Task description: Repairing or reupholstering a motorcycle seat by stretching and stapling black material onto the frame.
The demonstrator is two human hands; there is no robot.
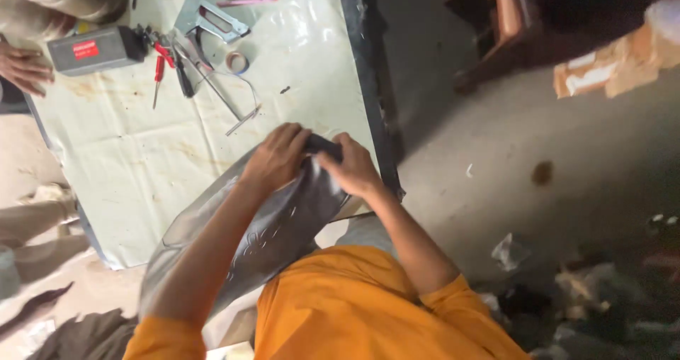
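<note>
Both hands are gripping the top end of a dark grey plastic bag (pixel 283 218). The left hand (pixel 278 156) is curling its fingers over the bag's upper edge, closed on the plastic, and the right hand (pixel 352 167) is pinching the same edge just beside it, the two hands almost touching. The bag is hanging down from them, slanting across the near edge of the desk (pixel 142 169) and over the person's orange shirt (pixel 354 303).

Further up the desk, well apart from the hands, a metal staple gun (pixel 205 16) is lying beside a small roll of tape (pixel 237 62), a red-handled screwdriver (pixel 158 76) and a grey box with a red label (pixel 95 49). Another person's hand (pixel 25 69) is resting at the desk's far left corner.
</note>
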